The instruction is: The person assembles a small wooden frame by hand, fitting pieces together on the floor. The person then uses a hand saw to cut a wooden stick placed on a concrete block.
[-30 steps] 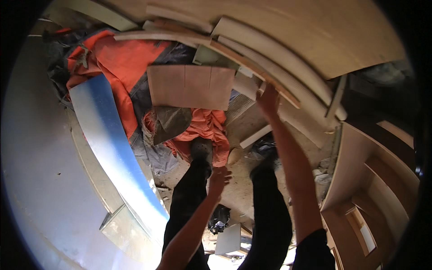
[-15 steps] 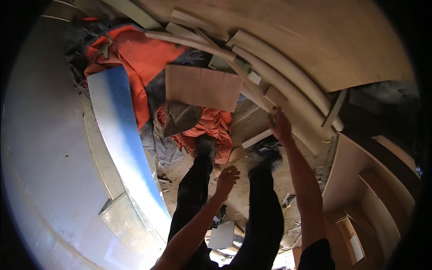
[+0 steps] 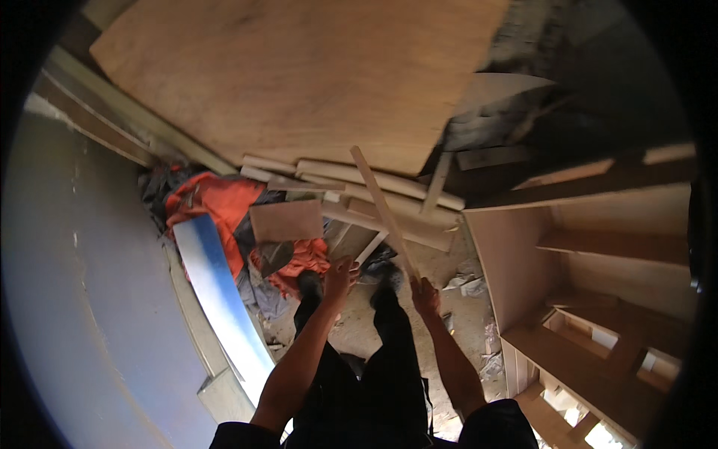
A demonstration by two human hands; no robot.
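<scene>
My right hand [image 3: 426, 296] is closed round the lower end of a long, narrow wooden strip [image 3: 380, 202]. The strip tilts up and away to the left, its far end in front of a big plywood sheet [image 3: 299, 82]. My left hand [image 3: 341, 281] is raised beside an orange cloth [image 3: 303, 262], its fingers loosely bent and apart, with nothing seen in them. A flat brown board [image 3: 286, 221] lies on the cloth pile, beyond my left hand.
Rolled or rounded wooden lengths [image 3: 374, 178] lie along the plywood's foot. At left a blue-white panel [image 3: 217, 277] leans near a grey wall [image 3: 97, 269]. A wooden cabinet frame [image 3: 516, 262] with shelves stands at right. Debris [image 3: 471, 283] litters the floor.
My right hand has drawn the wooden strip up off the pile and toward me. My left hand has moved forward and left. The view has tilted up, showing more of the plywood.
</scene>
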